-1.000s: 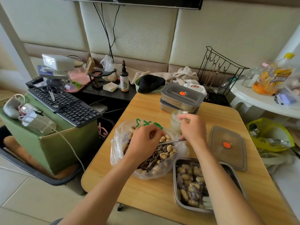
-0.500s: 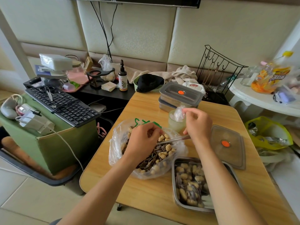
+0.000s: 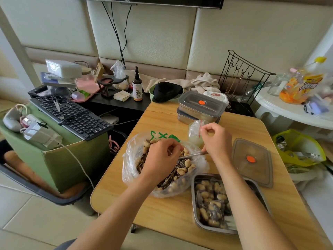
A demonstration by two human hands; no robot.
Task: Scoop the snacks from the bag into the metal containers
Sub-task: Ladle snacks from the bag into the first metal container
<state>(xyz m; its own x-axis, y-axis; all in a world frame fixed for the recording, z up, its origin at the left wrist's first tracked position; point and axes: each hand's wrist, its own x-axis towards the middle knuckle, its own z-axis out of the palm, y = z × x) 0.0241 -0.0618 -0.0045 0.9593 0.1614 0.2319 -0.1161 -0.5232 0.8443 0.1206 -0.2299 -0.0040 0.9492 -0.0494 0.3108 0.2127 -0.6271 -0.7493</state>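
Wooden bench [image 3: 171,210]: reaching into bag [image 3: 129,170] with curled left hand [image 3: 160,159], grip unclear; right hand [image 3: 216,139] gripping spoon [image 3: 191,155], probably for scooping into adjacent metal container [image 3: 193,195].

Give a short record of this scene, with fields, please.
bag: plastic bag of peanuts and sunflower seeds, open, on the wooden table
left: left hand curled inside the bag, grip hidden
right: right hand holds the metal spoon, which reaches into the bag
filling: open metal container beside the bag, holds peanuts; its lid lies beside it
spare: two lidded containers stacked at the far edge
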